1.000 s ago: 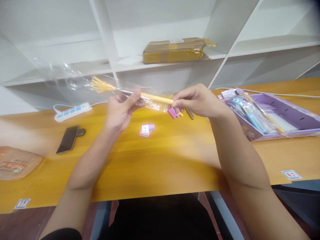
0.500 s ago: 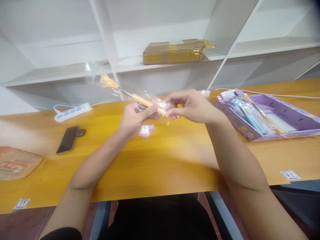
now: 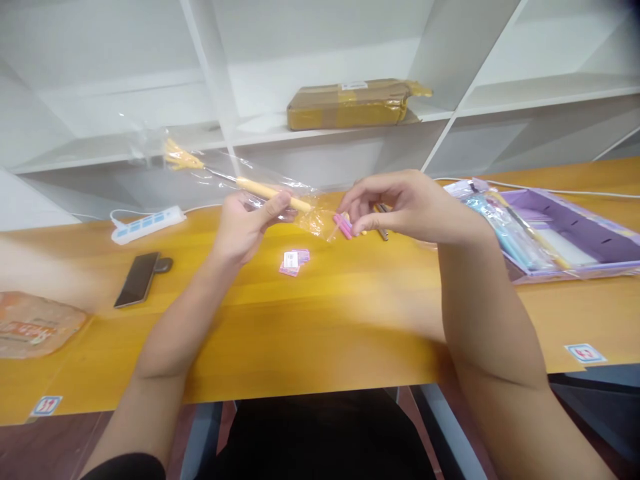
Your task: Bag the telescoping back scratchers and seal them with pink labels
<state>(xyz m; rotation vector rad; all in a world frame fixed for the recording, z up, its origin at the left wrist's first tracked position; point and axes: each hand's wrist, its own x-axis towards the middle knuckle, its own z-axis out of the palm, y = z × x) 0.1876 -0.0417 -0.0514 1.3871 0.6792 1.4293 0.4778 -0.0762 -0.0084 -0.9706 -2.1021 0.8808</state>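
My left hand (image 3: 247, 223) is closed around a yellow hand-shaped back scratcher (image 3: 235, 179) inside a clear plastic sleeve (image 3: 210, 163), held above the wooden desk (image 3: 320, 320) with the claw end pointing up and left. My right hand (image 3: 407, 207) hovers just right of the sleeve's open end, fingers curled but apart, holding nothing that I can see. Pink sticks (image 3: 344, 225) and a dark pen (image 3: 383, 230) lie on the desk under my right hand. A small pink packet (image 3: 294, 260) lies below the hands.
A purple box (image 3: 565, 233) with wrapped stationery sits at the right. A white power strip (image 3: 147, 223), a black phone (image 3: 134, 279) and an orange bag (image 3: 30, 327) are at the left. A taped brown parcel (image 3: 353, 103) rests on the white shelf behind.
The scratcher went into the plastic sleeve. My right hand let go of its handle end and drew away to the right, and my left hand moved left with the sleeved scratcher.
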